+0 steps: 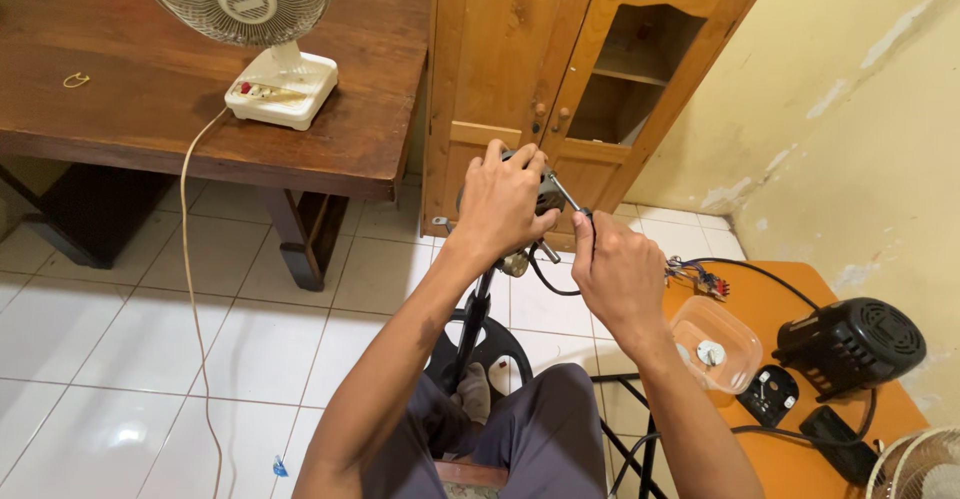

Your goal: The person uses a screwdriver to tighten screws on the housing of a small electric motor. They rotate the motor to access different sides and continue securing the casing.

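Grey metal shows between the fingers of the left hand (505, 204), which is clamped over the top of a fan motor housing (545, 197) set on a thin black stand pole (474, 321). Just to its right, the right hand (618, 277) pinches a screwdriver (567, 197) whose tip meets the housing's side. A black cable (548, 281) loops below both hands. On the orange worktop (790, 304) near the right wrist sit a clear plastic container (722, 344) and a black motor (850, 344).
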